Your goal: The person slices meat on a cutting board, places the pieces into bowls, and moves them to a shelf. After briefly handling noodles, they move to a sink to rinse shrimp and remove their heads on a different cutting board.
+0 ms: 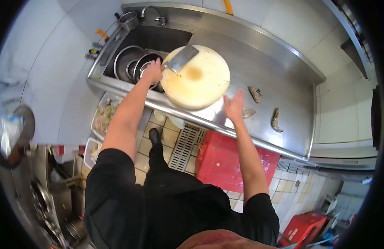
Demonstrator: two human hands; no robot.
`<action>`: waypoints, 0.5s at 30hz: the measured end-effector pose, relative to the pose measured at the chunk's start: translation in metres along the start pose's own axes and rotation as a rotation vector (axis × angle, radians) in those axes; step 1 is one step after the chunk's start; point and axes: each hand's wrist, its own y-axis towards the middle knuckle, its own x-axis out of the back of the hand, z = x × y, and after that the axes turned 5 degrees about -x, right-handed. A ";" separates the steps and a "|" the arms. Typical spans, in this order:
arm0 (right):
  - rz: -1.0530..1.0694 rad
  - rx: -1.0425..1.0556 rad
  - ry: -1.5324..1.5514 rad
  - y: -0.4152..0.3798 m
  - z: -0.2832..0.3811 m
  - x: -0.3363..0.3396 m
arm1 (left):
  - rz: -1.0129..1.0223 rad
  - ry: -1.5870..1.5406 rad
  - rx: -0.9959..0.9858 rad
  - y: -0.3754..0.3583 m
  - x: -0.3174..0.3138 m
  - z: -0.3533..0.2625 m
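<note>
My left hand [152,72] is closed round the handle of a cleaver [182,58] at the left edge of a thick round chopping board [208,81]. The broad grey blade lies over the board's upper left part. Just off the board's lower right side is my right hand [234,107], slightly blurred, with fingers stretched out and nothing in them. Beyond it on the steel counter lie mottled brown-grey elongated pieces, possibly shellfish: one upper piece [255,94], one to the right [276,120], and a paler one [249,113] beside my right wrist.
Metal bowls [130,62] stand in the sink [167,38] at left, under a tap [152,12]. Below the counter's raised front edge are a red box [225,162], a floor drain [184,145] and a white bin of scraps [104,118]. A steel pot [128,20] sits at the sink corner.
</note>
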 end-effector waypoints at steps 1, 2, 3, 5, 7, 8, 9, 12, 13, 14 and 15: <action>0.032 -0.143 -0.035 0.016 0.042 -0.022 | 0.169 -0.001 -0.079 0.015 0.004 0.011; 0.063 -0.287 -0.073 0.034 0.078 -0.035 | 0.337 -0.004 -0.160 0.031 0.009 0.018; 0.061 -0.439 -0.161 0.053 0.104 -0.049 | 0.261 -0.089 -0.215 0.045 0.005 0.033; -0.019 -0.534 -0.275 0.082 0.138 -0.063 | 0.202 -0.286 -0.233 0.045 0.017 0.056; -0.119 -0.516 -0.319 0.131 0.157 -0.091 | 0.254 -0.501 -0.119 0.030 0.027 0.103; -0.169 -0.454 -0.299 0.156 0.165 -0.121 | 0.311 -0.666 -0.022 0.016 0.037 0.128; -0.194 -0.355 -0.249 0.176 0.191 -0.151 | 0.355 -0.818 0.085 0.002 0.047 0.153; 0.138 0.166 0.747 0.211 0.295 -0.212 | 0.165 -1.087 0.223 -0.034 0.067 0.227; 0.222 0.311 0.832 0.220 0.309 -0.214 | 0.147 -1.107 0.347 -0.038 0.093 0.236; 0.024 0.284 0.608 0.203 0.339 -0.166 | 0.079 -1.007 0.358 -0.039 0.100 0.262; -0.069 0.235 0.606 0.199 0.317 -0.148 | 0.009 -1.012 0.351 -0.036 0.098 0.290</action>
